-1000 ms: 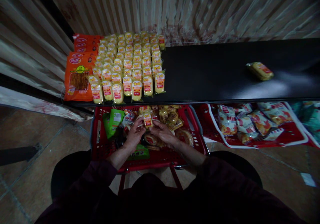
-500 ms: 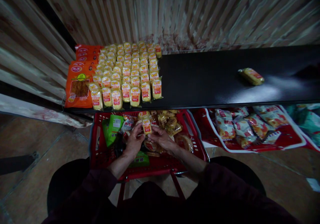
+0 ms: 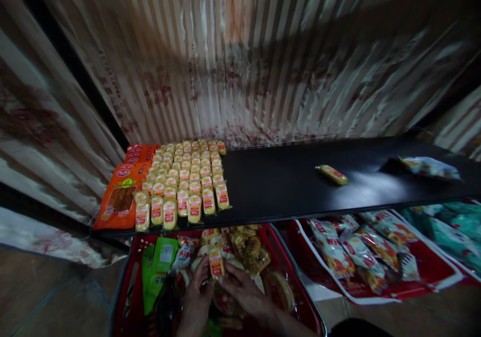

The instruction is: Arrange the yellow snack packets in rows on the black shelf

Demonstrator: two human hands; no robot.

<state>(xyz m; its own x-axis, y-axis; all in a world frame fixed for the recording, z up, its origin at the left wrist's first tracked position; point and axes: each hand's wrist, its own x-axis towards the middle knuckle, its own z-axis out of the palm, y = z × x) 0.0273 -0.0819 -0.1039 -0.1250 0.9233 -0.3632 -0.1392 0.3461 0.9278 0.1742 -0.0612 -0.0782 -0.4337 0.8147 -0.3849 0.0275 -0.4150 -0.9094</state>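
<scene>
Between my two hands, above the red shopping basket (image 3: pixel 275 243), is a small packaged cake (image 3: pixel 216 263) in a clear yellowish wrapper with a red and white label, held upright. My left hand (image 3: pixel 198 292) closes on its left side. The fingers of my right hand (image 3: pixel 242 288) press against its lower right side. Under my hands the basket holds green bags (image 3: pixel 164 257), a white and red packet (image 3: pixel 184 253) and several yellowish wrapped snacks (image 3: pixel 251 249). On the black shelf (image 3: pixel 259 186) ahead, several matching packaged cakes (image 3: pixel 194 208) stand in close rows.
Orange snack bags (image 3: pixel 119 191) lie left of the rows. One lone wrapped cake (image 3: pixel 332 174) and a pale packet (image 3: pixel 429 168) lie farther right on the shelf. A second red basket (image 3: pixel 432 277) with white-rimmed edge holds several snack bags (image 3: pixel 361 249); teal packages (image 3: pixel 453 236) are beyond it.
The head view has tilted up, so the shelf and hands appear lower and a pale packet at the shelf's right shows. Both hands still hold the packaged cake over the basket.
</scene>
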